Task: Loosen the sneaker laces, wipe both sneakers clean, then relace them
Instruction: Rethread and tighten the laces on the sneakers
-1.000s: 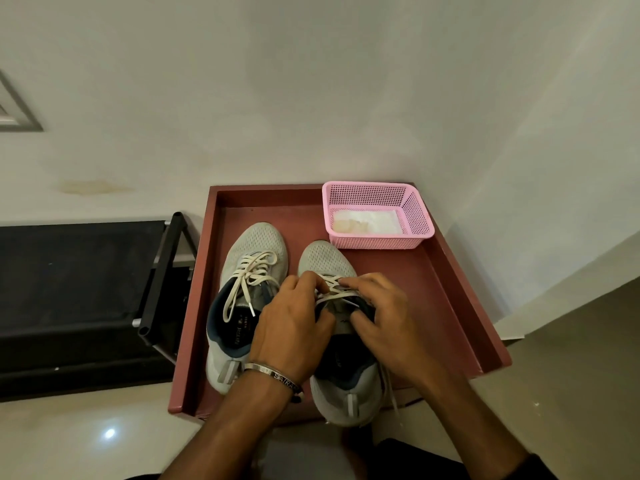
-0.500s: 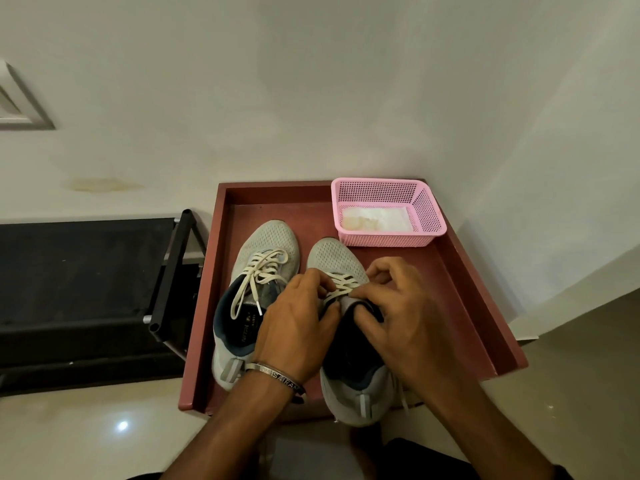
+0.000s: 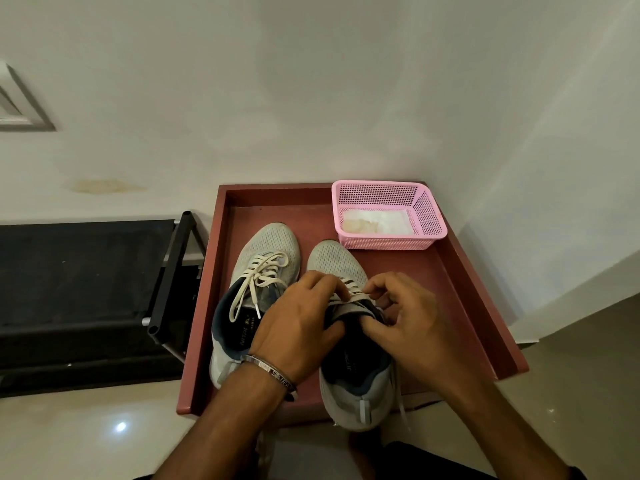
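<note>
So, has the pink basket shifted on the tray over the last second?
No. The pink basket sits in the far right corner of the tray, just as before; only the camera's view has shifted.

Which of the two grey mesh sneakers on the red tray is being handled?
The right-hand grey mesh sneaker: the left hand and right hand pinch its laces. The left-hand grey sneaker lies untouched.

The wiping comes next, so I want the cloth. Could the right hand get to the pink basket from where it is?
Probably yes: the pink basket sits open-topped beyond the right hand, with bare tray between. It must first let go of the lace.
</note>
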The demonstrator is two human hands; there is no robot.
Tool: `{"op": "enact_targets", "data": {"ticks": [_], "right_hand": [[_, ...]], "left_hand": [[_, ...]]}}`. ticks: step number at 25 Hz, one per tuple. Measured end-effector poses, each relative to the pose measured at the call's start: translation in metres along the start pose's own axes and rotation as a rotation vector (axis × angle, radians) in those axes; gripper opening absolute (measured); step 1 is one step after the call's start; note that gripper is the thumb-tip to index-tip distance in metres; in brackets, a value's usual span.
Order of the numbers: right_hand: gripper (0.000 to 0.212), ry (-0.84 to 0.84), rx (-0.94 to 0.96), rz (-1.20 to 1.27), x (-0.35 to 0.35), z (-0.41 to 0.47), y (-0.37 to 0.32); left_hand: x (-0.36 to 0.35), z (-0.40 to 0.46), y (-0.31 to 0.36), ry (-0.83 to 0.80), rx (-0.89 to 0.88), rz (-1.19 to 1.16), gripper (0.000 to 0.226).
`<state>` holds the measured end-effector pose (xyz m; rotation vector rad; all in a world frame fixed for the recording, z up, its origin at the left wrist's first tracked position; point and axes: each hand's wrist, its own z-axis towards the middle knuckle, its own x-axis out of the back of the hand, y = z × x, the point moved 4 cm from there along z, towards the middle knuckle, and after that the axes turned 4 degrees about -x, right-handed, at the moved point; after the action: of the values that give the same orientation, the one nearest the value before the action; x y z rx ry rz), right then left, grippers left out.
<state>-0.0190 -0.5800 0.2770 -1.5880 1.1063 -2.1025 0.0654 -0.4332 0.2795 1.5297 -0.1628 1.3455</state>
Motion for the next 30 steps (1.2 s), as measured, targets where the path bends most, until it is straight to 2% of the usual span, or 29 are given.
{"op": "enact_targets", "data": {"ticks": [4,8,11,17,19,22,25,30], "right_hand": [[0.040,-0.010,0.003,-0.125,-0.003,-0.002,-0.002],[0.027,0.007,-0.063,-0.098,0.001,-0.001,-0.001],[0.029,-0.135,-0.226,-0.007,0.003,-0.005,0.006],[0.033,-0.365,-0.352,0.272,0.013,-0.003,0.017],[0.025,-0.291,-0.289,0.221,0.022,0.001,0.019],[0.003,-0.017,-0.135,-0.005,0.031,0.008,0.025],[0.007,0.114,-0.116,-0.074,0.033,0.011,0.025],[0.049,-0.103,-0.290,-0.072,0.016,-0.003,0.009]], "left_hand": [[0.002,-0.002,0.008,0.070,0.036,0.061,0.017],[0.004,-0.004,0.007,0.152,0.078,0.044,0.021],[-0.001,-0.003,0.001,0.085,0.103,0.007,0.027],[0.001,-0.002,0.000,0.047,0.121,-0.045,0.024],[0.002,-0.001,-0.001,0.023,0.113,-0.088,0.027],[0.001,0.000,-0.002,0.035,0.146,-0.171,0.031],[0.001,0.003,-0.006,0.071,0.178,-0.138,0.017],[-0.002,0.006,-0.001,0.095,0.192,-0.100,0.007]]}}
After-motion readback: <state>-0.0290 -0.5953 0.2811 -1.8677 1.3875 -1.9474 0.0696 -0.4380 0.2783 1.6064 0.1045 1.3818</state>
